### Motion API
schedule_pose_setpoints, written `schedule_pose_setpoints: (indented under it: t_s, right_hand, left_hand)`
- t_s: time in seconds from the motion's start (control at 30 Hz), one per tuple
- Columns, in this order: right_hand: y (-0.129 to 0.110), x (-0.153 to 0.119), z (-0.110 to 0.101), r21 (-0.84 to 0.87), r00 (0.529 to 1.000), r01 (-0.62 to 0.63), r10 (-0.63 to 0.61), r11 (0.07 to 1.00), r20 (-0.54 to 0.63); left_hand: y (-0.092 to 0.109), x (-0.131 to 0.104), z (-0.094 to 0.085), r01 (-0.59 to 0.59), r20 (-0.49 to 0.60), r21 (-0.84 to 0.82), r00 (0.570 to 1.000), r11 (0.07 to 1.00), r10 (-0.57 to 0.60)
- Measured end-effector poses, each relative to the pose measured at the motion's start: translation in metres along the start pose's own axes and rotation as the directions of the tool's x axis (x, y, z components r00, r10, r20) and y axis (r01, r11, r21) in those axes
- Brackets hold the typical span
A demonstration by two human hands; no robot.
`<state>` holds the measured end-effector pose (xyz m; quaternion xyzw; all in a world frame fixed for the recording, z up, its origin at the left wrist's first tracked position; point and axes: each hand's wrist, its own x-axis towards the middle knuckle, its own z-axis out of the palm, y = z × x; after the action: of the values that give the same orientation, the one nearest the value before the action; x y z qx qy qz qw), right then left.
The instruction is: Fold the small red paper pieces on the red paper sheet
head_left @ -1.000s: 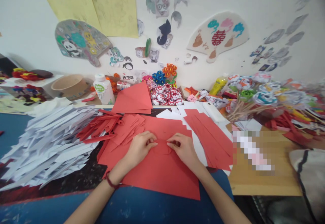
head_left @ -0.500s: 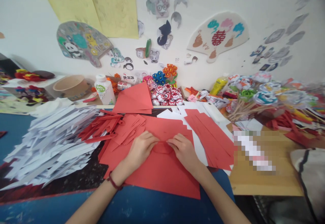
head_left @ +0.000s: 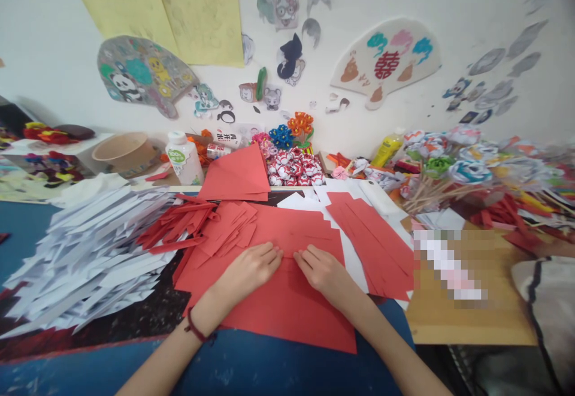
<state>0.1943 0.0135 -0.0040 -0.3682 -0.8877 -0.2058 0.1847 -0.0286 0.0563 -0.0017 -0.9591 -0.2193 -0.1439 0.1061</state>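
Over a large red paper sheet [head_left: 287,318], my left hand [head_left: 258,267] and my right hand [head_left: 321,270] face each other with fingertips pinched. Between them they hold a small red paper strip [head_left: 288,257], which blends into the red beneath, so its folds are hard to make out. To the left of my hands are cut red paper pieces [head_left: 231,228] and a heap of folded red strips [head_left: 188,223]. Longer red sheets [head_left: 366,243] lie to the right, over white paper.
A big pile of folded white paper [head_left: 103,246] spreads at the left. Behind stand a white bottle [head_left: 184,159], red-and-white folded paper balls [head_left: 294,168] and a yellow bottle [head_left: 387,147]. Paper flowers on sticks [head_left: 469,171] lie back right. Another person's sleeve [head_left: 550,312] shows at the right edge.
The red strip was bowed into a curve between my fingers; now it looks flat against the sheet. Both hands have lowered slightly, with fingertips a little closer together.
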Motion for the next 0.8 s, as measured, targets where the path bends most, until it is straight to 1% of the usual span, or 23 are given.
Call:
schedule_pose_setpoints:
  t_s: [0.27,0.37,0.47,0.57,0.67,0.8]
  right_hand:
    - [-0.004,0.006,0.000,-0.083,0.998,0.038,-0.035,0.996,0.044]
    - [-0.007,0.007,0.002,-0.083,0.999,0.017,-0.013,0.996,0.038]
    - [-0.010,0.009,0.004,-0.063,0.997,0.022,-0.017,0.998,0.071]
    - [-0.014,0.009,0.003,-0.081,0.993,0.013,-0.003,0.997,0.120]
    - [-0.016,0.008,0.000,-0.103,0.985,-0.032,0.049,0.994,0.163]
    - [-0.015,0.002,-0.006,-0.038,0.975,-0.111,0.117,0.993,0.192]
  left_hand:
    - [0.007,0.004,-0.005,-0.031,0.084,0.113,0.996,0.993,0.022]
    - [0.010,0.004,-0.007,-0.069,0.091,0.192,0.994,0.979,0.053]
    - [0.013,0.006,-0.007,-0.098,0.120,0.243,0.990,0.965,0.071]
    - [0.013,0.009,-0.008,-0.094,0.147,0.242,0.987,0.966,0.060]
    - [0.011,0.010,-0.010,-0.075,0.152,0.212,0.988,0.974,0.043]
    - [0.005,0.005,-0.013,-0.043,0.129,0.183,0.992,0.982,0.020]
